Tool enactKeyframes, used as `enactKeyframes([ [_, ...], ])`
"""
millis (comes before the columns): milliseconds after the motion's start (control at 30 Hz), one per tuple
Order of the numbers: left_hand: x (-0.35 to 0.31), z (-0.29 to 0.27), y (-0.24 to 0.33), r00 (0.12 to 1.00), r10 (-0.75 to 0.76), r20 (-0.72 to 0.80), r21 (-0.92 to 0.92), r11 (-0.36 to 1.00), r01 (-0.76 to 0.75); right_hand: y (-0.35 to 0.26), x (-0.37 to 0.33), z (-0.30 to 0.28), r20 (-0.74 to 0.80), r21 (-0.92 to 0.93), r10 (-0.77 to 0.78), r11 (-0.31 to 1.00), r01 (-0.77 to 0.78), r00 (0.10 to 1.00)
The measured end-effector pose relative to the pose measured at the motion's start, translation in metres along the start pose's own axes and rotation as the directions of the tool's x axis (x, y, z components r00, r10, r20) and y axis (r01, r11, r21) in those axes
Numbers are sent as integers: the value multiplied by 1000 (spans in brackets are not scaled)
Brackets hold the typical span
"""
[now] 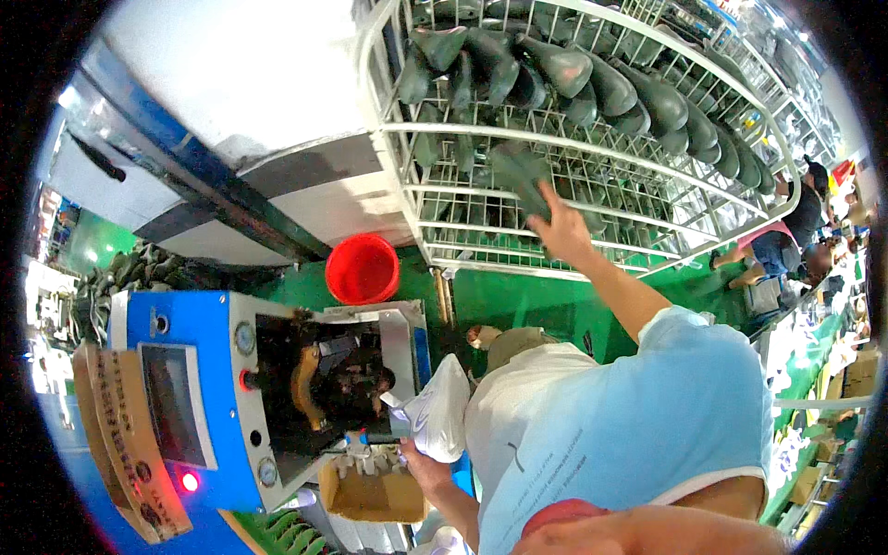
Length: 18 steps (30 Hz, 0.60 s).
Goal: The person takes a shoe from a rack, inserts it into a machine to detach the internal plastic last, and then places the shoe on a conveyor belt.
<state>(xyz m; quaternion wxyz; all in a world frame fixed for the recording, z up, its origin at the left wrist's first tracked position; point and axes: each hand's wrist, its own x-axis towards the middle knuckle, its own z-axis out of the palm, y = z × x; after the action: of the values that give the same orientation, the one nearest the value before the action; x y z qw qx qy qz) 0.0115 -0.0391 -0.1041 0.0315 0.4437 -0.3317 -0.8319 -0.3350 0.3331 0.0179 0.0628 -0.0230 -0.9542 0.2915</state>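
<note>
My right hand (562, 227) reaches out to the white wire rack (555, 134). It is closed around the end of a dark green shoe-shaped piece (520, 174), smeared by motion, at the rack's middle shelf. Similar dark shoe-shaped pieces (606, 88) hang in a row along the upper shelf. My left hand (424, 465) is low, by the front of a blue machine (242, 319), next to a white plastic-covered part (439, 412) and above an open carton (375, 499). Its fingers are partly hidden, so its grip is unclear. Inside the machine stands a curved brown part (305, 388).
A red bucket (363, 268) stands on the green floor between machine and rack. The machine carries a dark screen (176, 405), dials and a printed cardboard piece (125, 439). More dark pieces (139, 277) are heaped behind it. Another person (772, 245) is at the far right.
</note>
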Motion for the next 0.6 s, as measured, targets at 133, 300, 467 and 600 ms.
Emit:
enactKeyframes([
  [133,-6,65,1,999,-37,-7,207,978,38,70,138,-11,121,-269,364,908,-323,923],
  [300,-7,120,9,997,83,-10,663,747,-55,153,214,-10,170,50,214,973,-225,962],
  [467,-17,40,-16,952,48,-303,195,981,13,95,201,8,258,-52,145,989,-136,955],
  [600,-84,-24,-10,869,108,-482,60,994,-90,116,169,57,-112,-195,-122,976,99,986],
])
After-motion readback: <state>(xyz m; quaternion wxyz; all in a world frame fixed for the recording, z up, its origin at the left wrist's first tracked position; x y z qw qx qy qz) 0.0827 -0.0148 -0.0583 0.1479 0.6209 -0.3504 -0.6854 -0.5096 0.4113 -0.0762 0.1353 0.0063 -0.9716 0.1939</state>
